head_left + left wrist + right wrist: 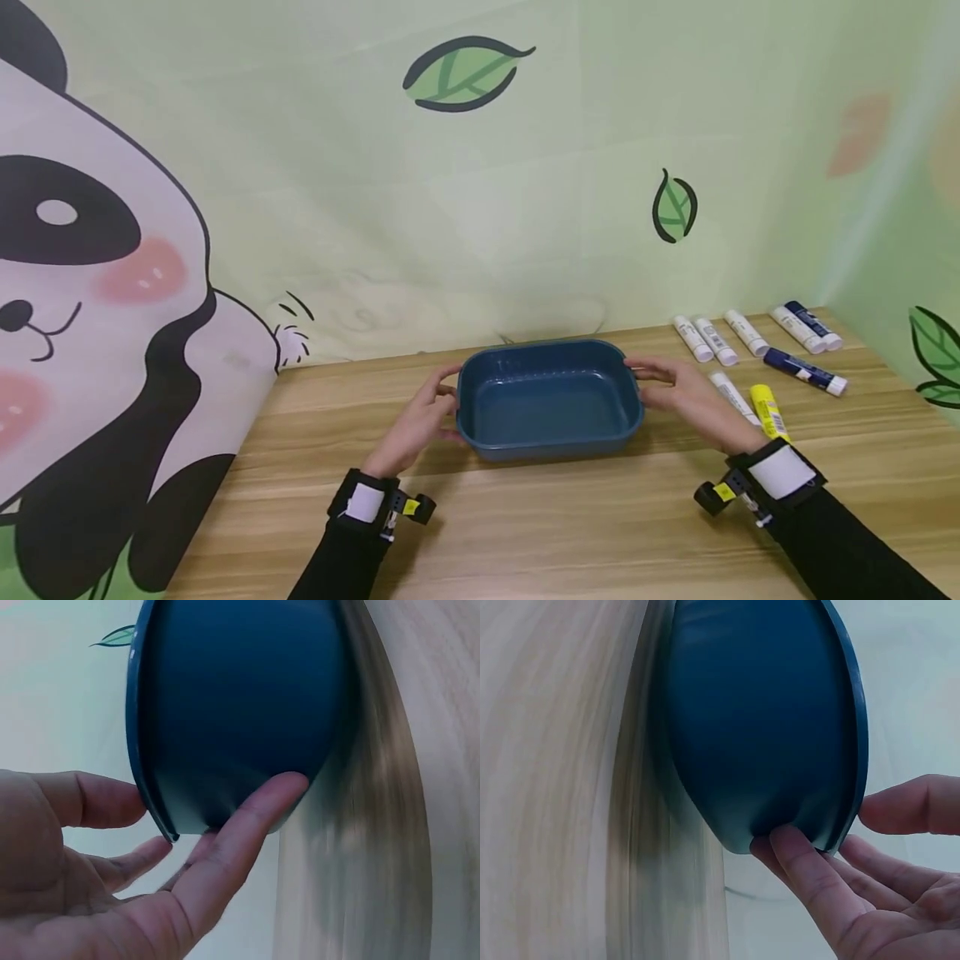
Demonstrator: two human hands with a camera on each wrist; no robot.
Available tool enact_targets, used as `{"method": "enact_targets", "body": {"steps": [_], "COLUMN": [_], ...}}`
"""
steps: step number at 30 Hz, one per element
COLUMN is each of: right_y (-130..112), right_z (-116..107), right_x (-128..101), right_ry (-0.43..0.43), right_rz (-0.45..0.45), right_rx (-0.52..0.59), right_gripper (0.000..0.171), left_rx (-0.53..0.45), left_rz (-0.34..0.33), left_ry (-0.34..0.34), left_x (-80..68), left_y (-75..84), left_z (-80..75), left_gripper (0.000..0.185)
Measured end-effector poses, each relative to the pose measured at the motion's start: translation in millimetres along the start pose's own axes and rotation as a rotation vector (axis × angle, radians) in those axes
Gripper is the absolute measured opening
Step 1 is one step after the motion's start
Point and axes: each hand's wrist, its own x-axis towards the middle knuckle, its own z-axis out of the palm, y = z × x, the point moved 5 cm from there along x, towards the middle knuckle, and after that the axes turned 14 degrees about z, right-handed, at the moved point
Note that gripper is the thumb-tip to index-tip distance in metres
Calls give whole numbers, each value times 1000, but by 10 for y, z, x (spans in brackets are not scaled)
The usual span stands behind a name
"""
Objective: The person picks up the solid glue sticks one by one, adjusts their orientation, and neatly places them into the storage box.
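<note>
A dark blue rectangular plastic tub [551, 446] stands empty on the wooden table [570, 533], near its back edge. My left hand [442, 408] is at the tub's left end. In the left wrist view its thumb [247, 825] touches the tub's outer wall [240, 712], while the fingers reach past the rim, fairly straight. At the tub's right end is my right hand [648, 385]. Its thumb [802, 870] rests against the lower corner of the tub [765, 720], and the fingers lie extended beside the rim.
Several glue sticks lie at the table's back right: white ones [716, 340], blue ones [804, 371] and a yellow one [768, 411] close to my right wrist. A panda backdrop [112, 333] drapes over the table's left side. A green wall stands close behind.
</note>
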Motion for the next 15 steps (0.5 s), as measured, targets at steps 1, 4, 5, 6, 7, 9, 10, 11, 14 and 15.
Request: {"method": "enact_targets", "body": {"steps": [1,4,5,6,7,9,10,11,14,15], "right_y": [2,5,9,13,18,29,33,37,38,34], "right_z": [5,22,29,37,46,60,65,69,75,75], "right_x": [4,21,27,32,35,38,37,37,35,35], "right_ry": [-5,-15,-17,-21,-28,-36,-35,-34,-22,-17], "right_rz": [3,5,7,11,13,21,26,34,38,40], "right_rx": [5,15,17,18,22,15,8,0,-48,-61], "right_gripper": [58,59,59,59,59,59,59,59,59,59], "left_rx": [-2,-9,-13,-13,-14,-16,-14,-13,-17,-20], "left_rz": [-7,-26,-29,-38,-44,-51,-57,-60,-59,-56], "left_ry": [-1,-12,-17,-20,-24,-35,-40,-46,-72,-80], "left_x": [-6,-23,-27,-31,-32,-32,-32,-31,-31,-32], "left_y": [8,10,6,-1,-8,-23,-31,-39,-65,-76], "left_z": [5,9,9,7,5,3,2,1,0,-3], "left_gripper": [59,60,60,60,60,60,60,60,62,62]}}
